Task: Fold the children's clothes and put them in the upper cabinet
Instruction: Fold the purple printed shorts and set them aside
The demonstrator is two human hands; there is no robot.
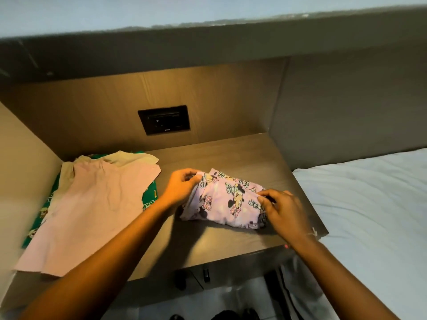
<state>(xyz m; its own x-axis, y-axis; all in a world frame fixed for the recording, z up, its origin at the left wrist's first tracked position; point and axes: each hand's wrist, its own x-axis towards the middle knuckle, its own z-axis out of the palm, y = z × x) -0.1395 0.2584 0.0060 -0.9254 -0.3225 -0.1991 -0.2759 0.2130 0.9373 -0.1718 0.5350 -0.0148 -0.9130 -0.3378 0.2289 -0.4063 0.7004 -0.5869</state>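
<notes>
Brown wooden shelf (231,155) beside white bed (369,204)

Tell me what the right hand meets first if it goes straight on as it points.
The right hand pinches the purple cartoon-print garment; beyond it, probably the left hand; depth unclear.

Desk (231,153): wood-grain top, set in a niche.
Back panel (104,107): brown wood, black socket plate (164,120) near centre.
Side panel (346,107): grey, R of niche.
Ledge (208,47): grey, overhangs niche.
Wall (92,10): pale, above ledge.
Light: warm glow on back panel.
Bed (369,204): white sheet, just R of desk.
Floor (231,301): pale, below desk edge.
</notes>
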